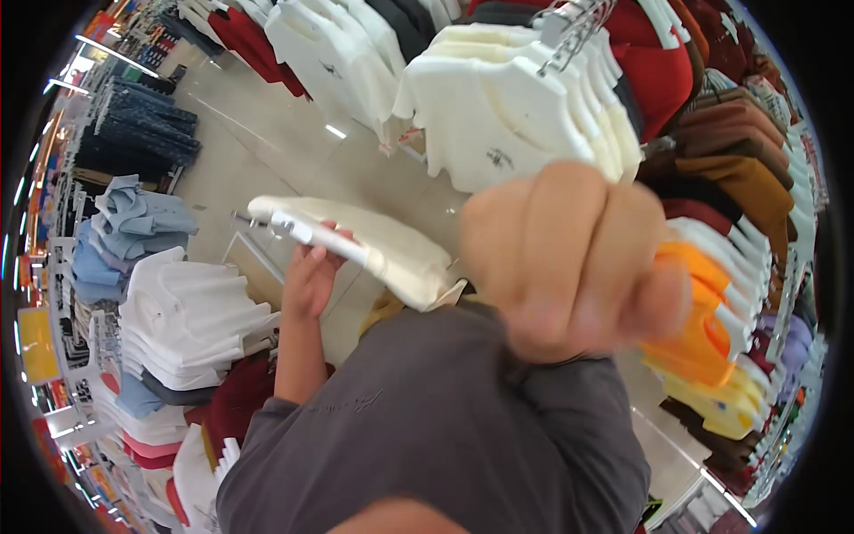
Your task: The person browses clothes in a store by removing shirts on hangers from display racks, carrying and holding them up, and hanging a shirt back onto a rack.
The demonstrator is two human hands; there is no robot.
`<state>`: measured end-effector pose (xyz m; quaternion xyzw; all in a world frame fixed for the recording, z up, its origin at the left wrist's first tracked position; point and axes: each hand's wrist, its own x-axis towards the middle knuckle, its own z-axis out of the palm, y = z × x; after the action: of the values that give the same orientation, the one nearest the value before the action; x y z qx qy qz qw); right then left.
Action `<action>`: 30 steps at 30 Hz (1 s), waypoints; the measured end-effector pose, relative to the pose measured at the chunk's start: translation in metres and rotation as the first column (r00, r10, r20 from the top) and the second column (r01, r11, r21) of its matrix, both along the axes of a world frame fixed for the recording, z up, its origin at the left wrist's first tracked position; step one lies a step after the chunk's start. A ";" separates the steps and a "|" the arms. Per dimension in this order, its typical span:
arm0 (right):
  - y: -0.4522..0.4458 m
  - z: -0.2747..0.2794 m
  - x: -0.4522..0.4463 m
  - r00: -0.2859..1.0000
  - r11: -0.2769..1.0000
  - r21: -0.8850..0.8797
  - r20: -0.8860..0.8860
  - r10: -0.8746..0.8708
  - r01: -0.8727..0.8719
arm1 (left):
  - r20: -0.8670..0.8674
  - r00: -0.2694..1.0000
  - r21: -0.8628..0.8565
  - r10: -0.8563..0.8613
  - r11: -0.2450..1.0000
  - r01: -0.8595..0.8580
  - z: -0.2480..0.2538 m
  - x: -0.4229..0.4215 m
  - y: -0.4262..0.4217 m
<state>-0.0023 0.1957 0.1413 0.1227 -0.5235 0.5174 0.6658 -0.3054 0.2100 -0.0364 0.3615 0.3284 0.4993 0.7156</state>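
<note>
Apparently, the step in hand is holding up a hung garment: the left hand (316, 274) is closed on a white hanger (301, 228), and the cream garment (396, 238) on it hangs out in front of the person's dark grey shirt (427, 409). The right hand (574, 267) is a blurred fist before the racked white shirts (507, 111); whether it grips anything, I cannot tell. The next move seems to call for a steady left grip, the hanger's hook kept unsnagged

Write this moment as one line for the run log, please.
left hand: holds hanger with cream garment | right hand: curled, raised | nearby: hanging white shirts
</note>
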 end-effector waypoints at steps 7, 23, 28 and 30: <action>0.023 -0.067 0.029 0.135 0.129 -0.057 0.644 -0.753 0.990 | 0.037 0.987 0.096 -0.159 0.983 0.155 0.016 -0.055 0.054; 0.074 -0.120 0.096 -0.627 0.010 0.627 0.778 0.020 0.779 | -0.025 0.995 0.060 -0.094 0.994 0.095 0.006 -0.113 0.092; 0.048 -0.085 0.095 -0.581 -0.018 0.581 0.813 -0.031 0.814 | -0.019 0.989 0.085 -0.145 0.986 0.146 0.016 -0.091 0.087; 0.029 -0.076 0.097 -0.539 -0.012 0.539 0.840 -0.061 0.842 | 0.027 0.984 0.067 -0.176 0.982 0.174 0.013 -0.078 0.087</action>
<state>0.0948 0.2247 0.0657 -0.8165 -0.5008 0.0049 0.2872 -0.3835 0.2974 -0.0234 0.4037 0.2675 0.4504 0.7501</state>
